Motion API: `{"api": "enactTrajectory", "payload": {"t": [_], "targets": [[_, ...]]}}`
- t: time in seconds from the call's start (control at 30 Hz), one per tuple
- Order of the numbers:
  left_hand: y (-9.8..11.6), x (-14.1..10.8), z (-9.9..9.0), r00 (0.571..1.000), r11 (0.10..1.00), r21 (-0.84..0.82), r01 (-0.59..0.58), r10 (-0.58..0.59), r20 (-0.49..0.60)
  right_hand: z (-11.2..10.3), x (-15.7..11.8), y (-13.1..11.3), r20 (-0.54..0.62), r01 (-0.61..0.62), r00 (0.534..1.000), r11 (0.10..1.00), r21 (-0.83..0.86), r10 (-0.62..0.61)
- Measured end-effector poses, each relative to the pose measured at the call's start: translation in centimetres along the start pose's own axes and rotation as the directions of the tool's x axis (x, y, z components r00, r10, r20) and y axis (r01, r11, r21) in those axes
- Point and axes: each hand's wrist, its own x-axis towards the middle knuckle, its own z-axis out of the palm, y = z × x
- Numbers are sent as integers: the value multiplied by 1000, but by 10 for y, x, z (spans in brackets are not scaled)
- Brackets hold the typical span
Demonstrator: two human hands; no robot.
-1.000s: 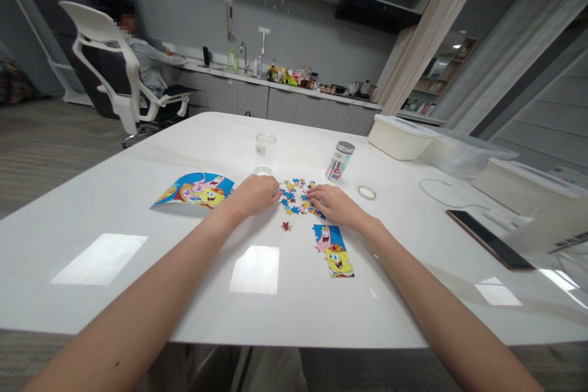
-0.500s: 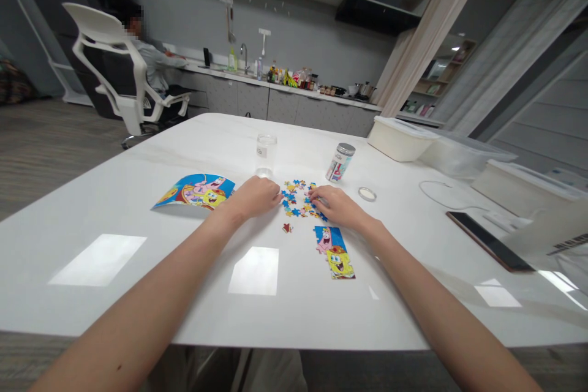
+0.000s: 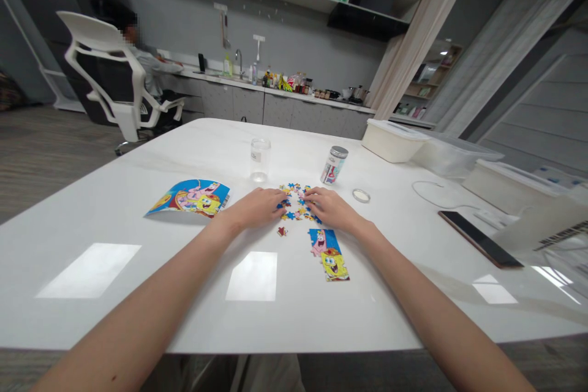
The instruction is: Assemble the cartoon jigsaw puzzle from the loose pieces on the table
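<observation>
Loose jigsaw pieces point(image 3: 298, 216), mostly blue and yellow, lie in a rough ring on the white table point(image 3: 184, 294). My left hand point(image 3: 263, 207) rests at the ring's left side, fingers stretched onto the pieces. At its right side is my right hand point(image 3: 329, 207), fingers apart and slightly bent, fingertips touching pieces. I see no piece lifted in either hand. A joined puzzle section point(image 3: 329, 254) with a pink starfish and a yellow sponge character lies below my right hand. One dark red piece point(image 3: 282, 231) sits alone nearer me. Left of my left hand is a curled picture sheet point(image 3: 190, 198).
Behind the pieces stand a clear jar point(image 3: 260, 160) and a silver-lidded puzzle can point(image 3: 334, 165). A round lid point(image 3: 361, 195) lies to the right. Farther right are a dark tablet-like slab point(image 3: 478, 239), a cable and storage boxes point(image 3: 395, 142). A person sits in a white chair point(image 3: 105, 73) beyond.
My left hand has moved from a curled pose to fingers reaching over the left-hand pieces. My right hand stays by the right-hand pieces. The whole view has shifted slightly.
</observation>
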Motion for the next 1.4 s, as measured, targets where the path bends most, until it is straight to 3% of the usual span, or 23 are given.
{"api": "enactTrajectory", "payload": {"t": [0.2,0.37,0.5,0.9,1.17,1.4], "targets": [[-2,1,-1,999,998,-27,-53,53,8,-3,0,-1,-67,-71,995,997,-9,70],[-5,2,2,997,994,-69,-81,81,-6,3,1,-13,-51,171,985,974,150,-165],[-7,3,3,996,995,-48,-91,90,-26,4,2,-21,-1,228,973,959,169,-231],[-8,4,9,989,988,-84,-130,123,-77,-9,1,-13,17,-62,998,995,-76,64],[-11,2,6,991,987,-108,-115,107,-77,-9,0,-9,35,-137,989,985,-107,141],[-12,2,5,994,992,-71,-106,104,-33,-2,-2,-4,46,-286,956,954,-91,291]]}}
